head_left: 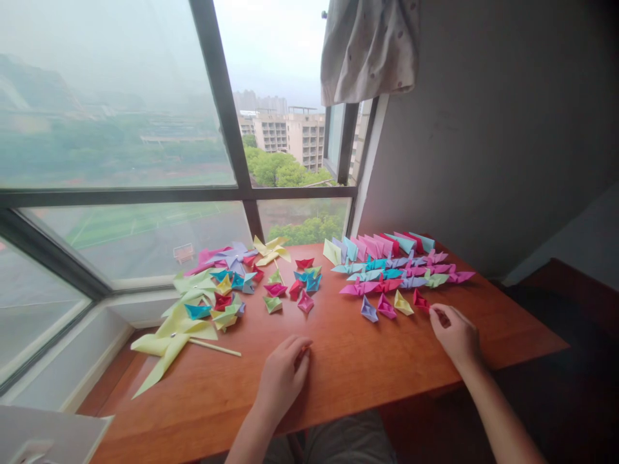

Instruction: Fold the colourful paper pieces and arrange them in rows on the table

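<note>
My right hand (455, 334) pinches the right tip of a red paper boat (420, 300) with thumb and fingertips. That boat ends a short row of boats, beside a yellow one (403, 303), a magenta one (386, 306) and a lilac one (369, 309). My left hand (285, 372) rests near the table's front edge, its fingers curled together and nothing visible in them. Beyond it lie loose paper boats, among them a pink one (305, 301) and a green one (273, 305).
Rows of folded paper cranes (370, 274) and a line of paper planes (372, 246) fill the table's (348, 361) back right. Several pinwheels (175, 335) and a heap of boats (225, 301) lie at the left. A window frame (244, 193) borders the back; a wall (464, 161) stands right.
</note>
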The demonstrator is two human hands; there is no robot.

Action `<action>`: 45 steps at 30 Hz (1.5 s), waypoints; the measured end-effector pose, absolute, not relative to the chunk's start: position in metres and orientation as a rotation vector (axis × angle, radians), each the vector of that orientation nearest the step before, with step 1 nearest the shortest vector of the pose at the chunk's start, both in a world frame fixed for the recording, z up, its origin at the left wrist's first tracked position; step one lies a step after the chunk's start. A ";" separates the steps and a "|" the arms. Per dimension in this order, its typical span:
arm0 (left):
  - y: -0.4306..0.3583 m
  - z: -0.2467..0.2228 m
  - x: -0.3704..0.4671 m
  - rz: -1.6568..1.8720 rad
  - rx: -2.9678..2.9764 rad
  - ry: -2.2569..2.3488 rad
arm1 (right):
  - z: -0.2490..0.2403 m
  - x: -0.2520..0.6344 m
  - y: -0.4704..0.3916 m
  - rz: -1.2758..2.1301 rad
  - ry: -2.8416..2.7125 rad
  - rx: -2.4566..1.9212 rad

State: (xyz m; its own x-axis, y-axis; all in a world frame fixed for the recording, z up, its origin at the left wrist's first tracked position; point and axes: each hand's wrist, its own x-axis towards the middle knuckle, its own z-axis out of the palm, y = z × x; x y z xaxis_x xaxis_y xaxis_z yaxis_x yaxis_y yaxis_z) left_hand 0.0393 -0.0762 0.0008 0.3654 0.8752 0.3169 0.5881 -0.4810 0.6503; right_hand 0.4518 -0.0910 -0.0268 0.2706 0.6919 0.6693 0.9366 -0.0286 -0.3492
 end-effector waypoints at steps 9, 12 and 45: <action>-0.076 0.002 0.039 0.851 2.207 1.273 | -0.045 0.450 -0.078 -0.453 -1.445 -1.869; -0.077 0.002 0.040 0.844 2.208 1.274 | -0.045 0.451 -0.078 -0.441 -1.469 -1.869; -0.077 0.002 0.040 0.838 2.209 1.263 | -0.046 0.450 -0.081 -0.438 -1.469 -1.867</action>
State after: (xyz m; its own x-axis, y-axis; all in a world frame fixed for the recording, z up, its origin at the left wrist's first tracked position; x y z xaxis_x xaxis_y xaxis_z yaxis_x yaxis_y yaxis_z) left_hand 0.0400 -0.0766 0.0016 0.3935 0.8762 0.2784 0.5967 -0.4737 0.6477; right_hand 0.4499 -0.0807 -0.0458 0.2959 0.7011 0.6487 0.9420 -0.1014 -0.3200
